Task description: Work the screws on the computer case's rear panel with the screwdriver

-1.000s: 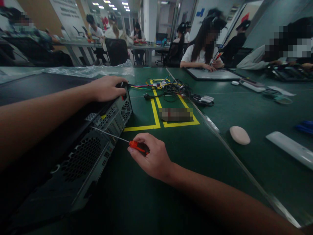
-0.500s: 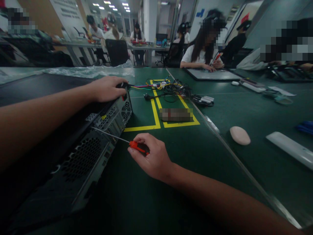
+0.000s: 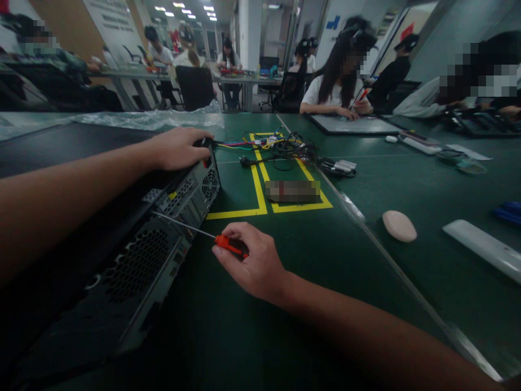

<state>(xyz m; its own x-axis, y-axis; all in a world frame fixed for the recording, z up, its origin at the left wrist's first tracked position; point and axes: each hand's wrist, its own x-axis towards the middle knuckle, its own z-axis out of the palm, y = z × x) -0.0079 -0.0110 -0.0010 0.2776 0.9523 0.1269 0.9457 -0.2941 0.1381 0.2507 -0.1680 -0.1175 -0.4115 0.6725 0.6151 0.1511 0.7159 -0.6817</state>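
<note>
Fingers of my right hand (image 3: 256,263) grasp the red-handled screwdriver (image 3: 223,240), its shaft reaching left to the computer case (image 3: 136,260) on the left of the green table (image 3: 325,244). My left hand (image 3: 177,146) rests atop the case's far end; I cannot tell whether it grips. Tangled cables (image 3: 291,145) lie far, right of the case.

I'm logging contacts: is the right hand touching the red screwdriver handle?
Touching: the head view shows the right hand with its fingers curled around the red screwdriver handle.
</note>
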